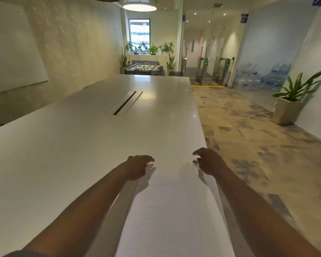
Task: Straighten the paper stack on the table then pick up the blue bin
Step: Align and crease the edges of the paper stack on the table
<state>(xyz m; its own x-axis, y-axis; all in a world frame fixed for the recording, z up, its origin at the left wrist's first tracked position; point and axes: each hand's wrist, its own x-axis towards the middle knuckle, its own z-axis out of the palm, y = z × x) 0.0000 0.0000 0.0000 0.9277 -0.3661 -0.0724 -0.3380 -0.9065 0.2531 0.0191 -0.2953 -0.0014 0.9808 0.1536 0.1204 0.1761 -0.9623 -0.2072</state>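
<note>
Two hands are all I have out on the long white table (63, 164), one to each side of a single paper stack (170, 210). That stack lies along the table's right edge, running from near me to a far end between my hands; its sheets are white on white, so I cannot count them, and the edges are hard to pick out.

My left hand (139, 166) rests at the stack's far left corner, palm down, fingers (149, 158) loosely curled and a little spread, touching the paper but gripping nothing. My right hand (208, 161) sits at the far right corner, right at the table's right edge, fingers bent like a claw with the tips at the paper's edge; whether they pinch a sheet I cannot tell.

One slot (125, 103) is cut into the table's middle, well beyond my hands. One potted plant (293, 101) stands on the floor by the right wall. One foosball table (144, 68) stands past the table's far end. No blue bin shows from here.
</note>
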